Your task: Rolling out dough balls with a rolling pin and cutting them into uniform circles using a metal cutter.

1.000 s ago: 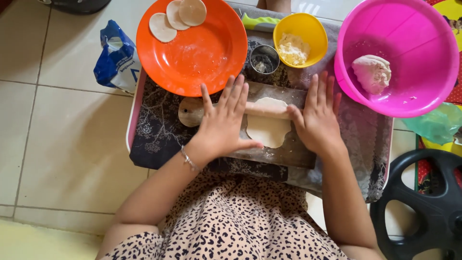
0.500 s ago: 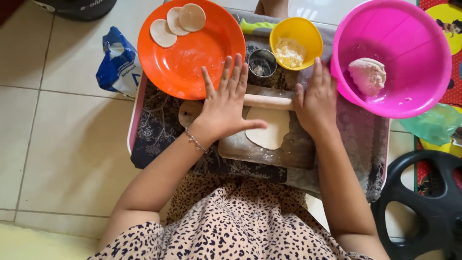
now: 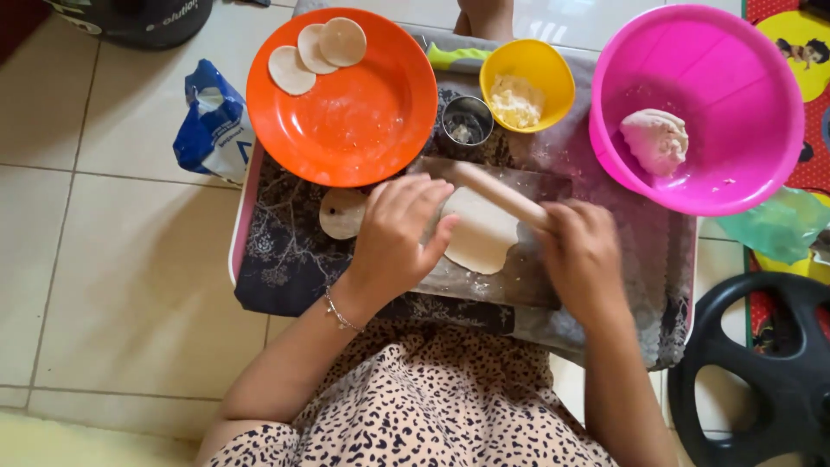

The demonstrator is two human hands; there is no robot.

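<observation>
Rolling here: pin (image 3: pixel 494 192) lies slanted across the dough (image 3: pixel 478 232) on the board (image 3: pixel 519 281), up-left to down-right. My left hand (image 3: pixel 399 227) rests curled over its upper end, right hand (image 3: pixel 584 252) wrapped on the lower end.

Round orange plastic plate (image 3: pixel 363 121), yellow plastic bowl (image 3: pixel 553 73), big pink plastic basin (image 3: pixel 735 52), black floral-patterned cloth (image 3: pixel 285 251), perhaps paisley.

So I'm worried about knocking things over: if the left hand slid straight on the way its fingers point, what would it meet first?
The left hand points up and right across the rolling pin. Beyond the pin, the small metal cup probably comes first, then the yellow bowl; heights are unclear.
</observation>
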